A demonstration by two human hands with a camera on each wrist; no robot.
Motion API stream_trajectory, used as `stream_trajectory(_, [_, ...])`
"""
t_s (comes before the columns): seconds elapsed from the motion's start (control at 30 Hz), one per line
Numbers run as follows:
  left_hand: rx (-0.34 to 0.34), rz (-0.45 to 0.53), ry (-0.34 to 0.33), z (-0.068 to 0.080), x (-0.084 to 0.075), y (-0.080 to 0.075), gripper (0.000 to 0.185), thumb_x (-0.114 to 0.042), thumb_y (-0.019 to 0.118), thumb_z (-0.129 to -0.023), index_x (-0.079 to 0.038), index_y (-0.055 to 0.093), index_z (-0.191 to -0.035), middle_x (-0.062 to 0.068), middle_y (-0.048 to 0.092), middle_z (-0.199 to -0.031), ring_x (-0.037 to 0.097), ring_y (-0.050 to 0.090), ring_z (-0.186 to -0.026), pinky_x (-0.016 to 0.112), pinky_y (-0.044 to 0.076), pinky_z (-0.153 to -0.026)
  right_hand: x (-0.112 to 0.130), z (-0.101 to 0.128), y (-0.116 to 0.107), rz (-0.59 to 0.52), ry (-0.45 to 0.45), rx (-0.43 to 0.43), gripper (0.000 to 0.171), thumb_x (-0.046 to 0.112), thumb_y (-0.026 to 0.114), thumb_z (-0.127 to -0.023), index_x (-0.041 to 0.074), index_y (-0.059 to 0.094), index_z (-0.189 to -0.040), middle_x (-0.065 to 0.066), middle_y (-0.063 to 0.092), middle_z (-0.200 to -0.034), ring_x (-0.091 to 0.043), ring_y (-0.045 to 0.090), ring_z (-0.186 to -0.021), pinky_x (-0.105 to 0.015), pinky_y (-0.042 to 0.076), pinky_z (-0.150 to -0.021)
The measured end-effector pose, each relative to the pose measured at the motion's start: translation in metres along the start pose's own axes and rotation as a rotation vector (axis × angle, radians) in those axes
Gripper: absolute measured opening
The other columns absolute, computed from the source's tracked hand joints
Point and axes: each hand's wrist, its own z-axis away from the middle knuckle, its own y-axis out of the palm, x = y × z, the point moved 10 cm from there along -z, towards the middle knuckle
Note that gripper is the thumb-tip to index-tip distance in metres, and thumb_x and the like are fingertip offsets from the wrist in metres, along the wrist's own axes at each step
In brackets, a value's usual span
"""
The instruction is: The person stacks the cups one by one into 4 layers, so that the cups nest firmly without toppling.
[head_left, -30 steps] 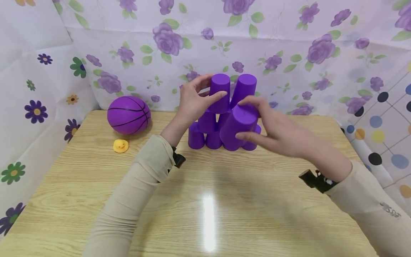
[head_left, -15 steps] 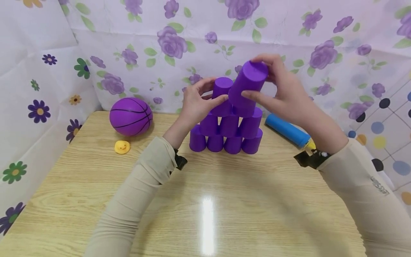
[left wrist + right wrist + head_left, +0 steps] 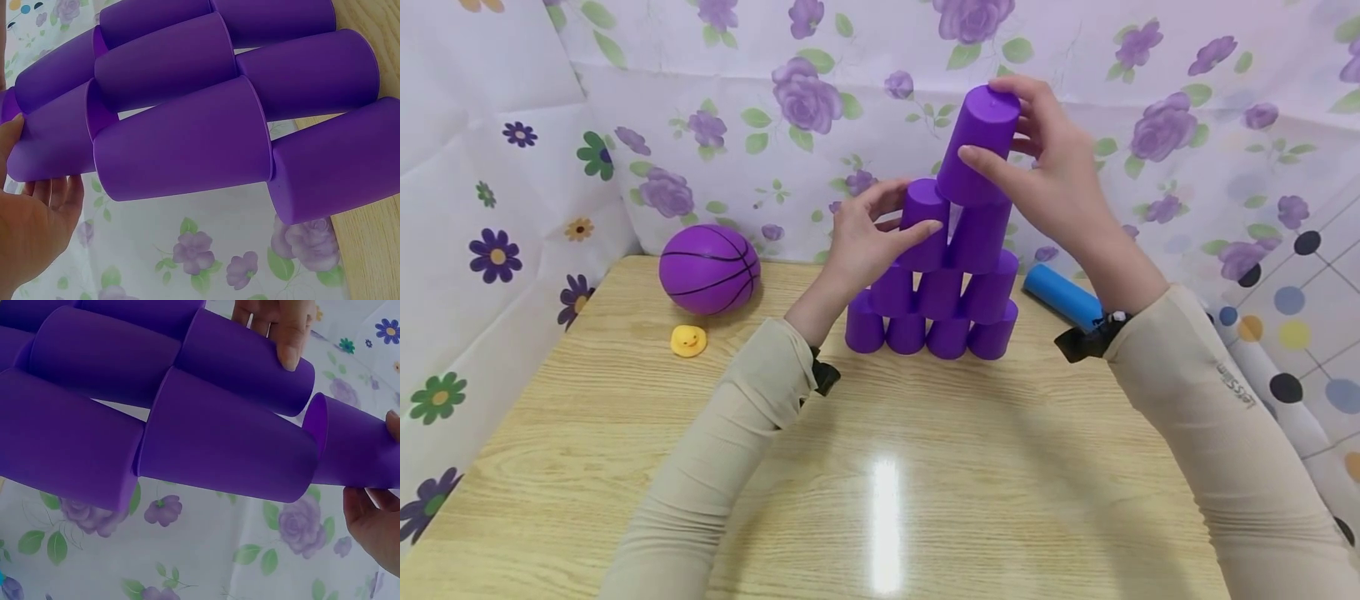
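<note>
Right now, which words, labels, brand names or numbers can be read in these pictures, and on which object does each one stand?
Small grey print on the right sleeve: too small and tilted to read surely.
Purple cups, purple ball, yellow duck, blue cylinder: no text visible.

The only lettering is a small grey print on the right sleeve (image 3: 1238, 385), just below the wrist strap; it seems to read "LesSlim", though that is uncertain. Nothing else bears readable text.

Cup pyramid (image 3: 934, 292) mid-table, ball (image 3: 709, 268) and duck (image 3: 688, 340) left, tube (image 3: 1062, 296) right.
</note>
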Motion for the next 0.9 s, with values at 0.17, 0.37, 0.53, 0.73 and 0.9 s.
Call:
stream_trajectory(0.17, [0.012,-0.002,-0.030,0.002,-0.005,0.002,0.054,-0.013,0.080,-0.073,-0.003,0.059,-0.122,0.011,0.065,-0.113,0.015,0.062,-0.105,0.021,0.051,-0.087,-0.009,-0.003,0.003,0.013,0.043,0.009,0.056,0.027,0.067,-0.087,0.023,0.042,-0.137,-0.002,0.052,-0.131,-0.016,0.052,-0.118,-0.029,0.044,-0.098])
stream_trajectory(0.37, [0.021,-0.027,-0.034,0.012,-0.028,0.002,0.052,-0.006,0.077,-0.075,0.003,0.057,-0.122,0.017,0.064,-0.115,0.021,0.061,-0.107,0.024,0.050,-0.089,-0.012,-0.007,0.004,0.014,0.065,0.021,0.057,0.026,0.065,-0.088,0.020,0.041,-0.139,-0.005,0.051,-0.133,-0.019,0.053,-0.119,-0.030,0.044,-0.099])
stream_trajectory(0.53, [0.030,-0.016,-0.030,0.011,-0.028,0.004,0.051,-0.006,0.077,-0.075,0.003,0.058,-0.121,0.017,0.064,-0.114,0.020,0.061,-0.107,0.024,0.050,-0.089,-0.015,-0.008,0.007,0.017,0.106,0.063,0.057,0.029,0.063,-0.089,0.022,0.039,-0.140,-0.006,0.049,-0.135,-0.020,0.052,-0.120,-0.034,0.044,-0.099])
stream_trajectory(0.73, [0.006,-0.008,0.001,0.000,-0.006,0.002,0.054,-0.014,0.080,-0.073,-0.003,0.059,-0.121,0.011,0.066,-0.111,0.013,0.062,-0.103,0.021,0.051,-0.087,-0.014,-0.011,0.011,0.068,0.109,0.112,0.056,0.035,0.060,-0.090,0.028,0.037,-0.140,-0.005,0.050,-0.135,-0.022,0.053,-0.119,-0.038,0.045,-0.099])
stream_trajectory(0.9, [-0.006,-0.004,0.010,-0.001,0.000,0.001,0.055,-0.015,0.081,-0.072,-0.003,0.059,-0.121,0.010,0.066,-0.111,0.012,0.062,-0.102,0.021,0.050,-0.087,-0.013,-0.010,0.014,0.099,0.110,0.119,0.057,0.036,0.060,-0.089,0.026,0.036,-0.140,-0.006,0.050,-0.135,-0.023,0.054,-0.119,-0.039,0.046,-0.099])
